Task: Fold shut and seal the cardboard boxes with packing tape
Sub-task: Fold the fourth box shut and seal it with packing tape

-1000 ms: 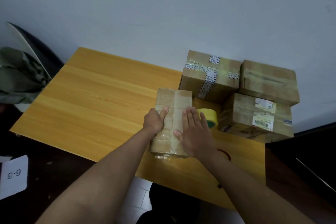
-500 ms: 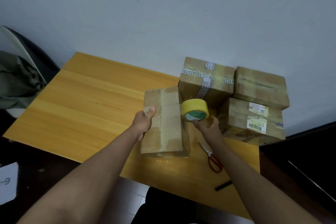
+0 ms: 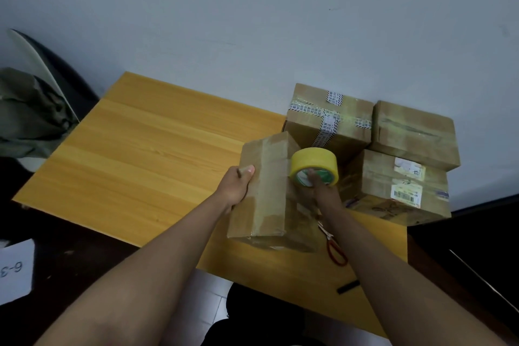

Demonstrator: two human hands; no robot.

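Four boxes on table (image 3: 146, 154). Left hand (image 3: 237, 187) grips left edge of near box (image 3: 266, 191), tilted, at table's front edge. Right hand (image 3: 320, 194) holds one yellow tape roll (image 3: 314, 167), finger through core, beside that box. Three boxes (image 3: 404, 154) stacked against wall. One pair scissors (image 3: 334, 247) by right forearm.

Dim, flat light; soft focus; wide-angle bending at edges.

wall: pale grey painted wall (image 3: 252, 22), dark scuff marks, far side
surface: yellow wood-grain surface (image 3: 157, 154)
floor: white tiled floor (image 3: 207, 292), near
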